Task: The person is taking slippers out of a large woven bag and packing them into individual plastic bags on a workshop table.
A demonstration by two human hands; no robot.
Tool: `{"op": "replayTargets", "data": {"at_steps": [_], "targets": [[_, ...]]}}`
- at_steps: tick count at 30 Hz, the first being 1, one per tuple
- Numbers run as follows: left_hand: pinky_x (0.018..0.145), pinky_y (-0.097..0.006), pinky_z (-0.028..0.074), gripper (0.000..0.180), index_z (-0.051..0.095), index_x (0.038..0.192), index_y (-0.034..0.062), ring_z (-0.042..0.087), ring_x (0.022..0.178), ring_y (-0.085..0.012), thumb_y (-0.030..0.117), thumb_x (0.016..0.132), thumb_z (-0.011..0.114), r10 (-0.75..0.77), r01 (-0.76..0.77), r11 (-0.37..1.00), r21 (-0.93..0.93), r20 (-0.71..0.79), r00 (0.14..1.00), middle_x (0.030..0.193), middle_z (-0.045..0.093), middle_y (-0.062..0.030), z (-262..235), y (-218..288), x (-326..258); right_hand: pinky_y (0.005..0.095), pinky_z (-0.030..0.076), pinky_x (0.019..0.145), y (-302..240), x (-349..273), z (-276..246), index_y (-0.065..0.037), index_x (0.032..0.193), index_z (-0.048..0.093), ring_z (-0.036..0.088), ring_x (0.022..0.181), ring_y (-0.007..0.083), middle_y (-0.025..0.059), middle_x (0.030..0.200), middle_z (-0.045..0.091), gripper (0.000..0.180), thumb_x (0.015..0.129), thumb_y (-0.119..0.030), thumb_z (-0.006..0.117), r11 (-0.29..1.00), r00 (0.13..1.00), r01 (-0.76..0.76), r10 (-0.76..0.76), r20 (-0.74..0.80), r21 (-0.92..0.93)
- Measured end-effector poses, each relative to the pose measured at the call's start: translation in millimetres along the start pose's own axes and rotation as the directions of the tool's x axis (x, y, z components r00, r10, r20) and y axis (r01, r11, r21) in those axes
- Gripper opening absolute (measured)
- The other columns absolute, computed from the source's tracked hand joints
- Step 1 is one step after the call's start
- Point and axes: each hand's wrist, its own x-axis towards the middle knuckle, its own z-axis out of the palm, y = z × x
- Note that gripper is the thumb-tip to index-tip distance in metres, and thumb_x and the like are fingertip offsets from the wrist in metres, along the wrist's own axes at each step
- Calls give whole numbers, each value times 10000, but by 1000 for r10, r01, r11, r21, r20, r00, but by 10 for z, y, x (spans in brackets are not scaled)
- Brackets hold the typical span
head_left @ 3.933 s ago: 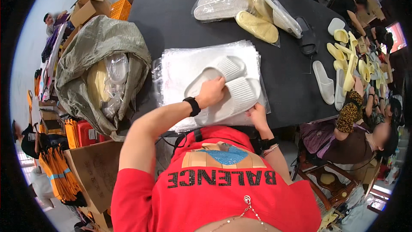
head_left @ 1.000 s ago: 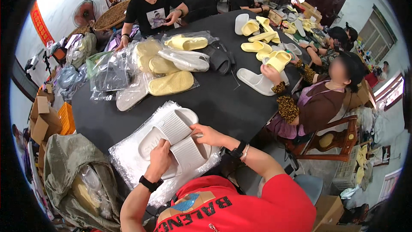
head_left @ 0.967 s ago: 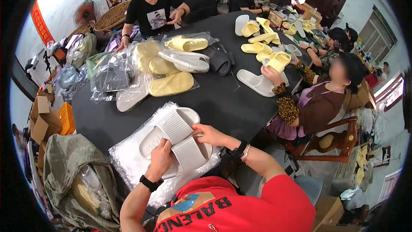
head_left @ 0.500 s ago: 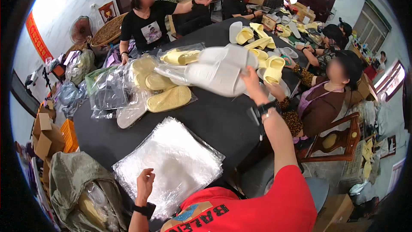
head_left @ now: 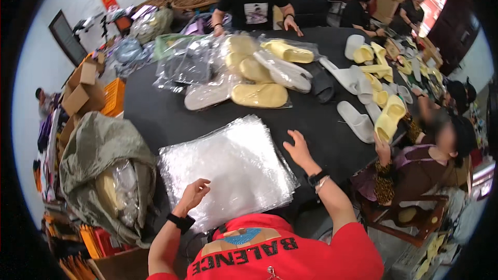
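Note:
A stack of clear plastic bags lies on the black table right in front of me. Over its left part is my left hand, holding nothing, its fingers loosely bent and apart. My right hand is in the air just beyond the stack's right edge, open, with nothing in it. Past the bags are a bagged yellow slipper, a bagged pale grey slipper and a dark slipper. To the right, loose pale grey slippers lie on the tabletop.
A large green-grey sack with bagged slippers stands at my left, near an orange crate. A person in black stands across the table. At the right, a seated person holds a yellow slipper. Other people sit farther back.
My right hand has let go of the pale grey slippers and drawn back toward the bags. My left hand appears farther over the stack. The view has swung right.

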Motion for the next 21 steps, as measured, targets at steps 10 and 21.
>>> {"op": "replayTargets", "data": {"at_steps": [10, 21], "targets": [[741, -363, 477, 266, 586, 1043, 40, 598, 849, -306, 151, 801, 568, -3, 35, 987, 160, -197, 980, 955, 595, -173, 6, -247, -219, 675, 25, 989, -678, -958, 630, -198, 1285, 457, 166, 1328, 343, 157, 1405, 279, 624, 741, -451, 628, 719, 773, 601, -410, 485, -349], [770, -363, 422, 102, 584, 872, 21, 533, 858, -322, 5, 779, 546, 161, 45, 983, 178, -952, 260, 879, 582, -143, -983, -563, -831, 655, -50, 1000, -596, -1122, 864, -194, 1290, 438, 119, 1353, 325, 123, 1436, 235, 686, 701, -478, 645, 691, 696, 633, -311, 647, -349]]}}
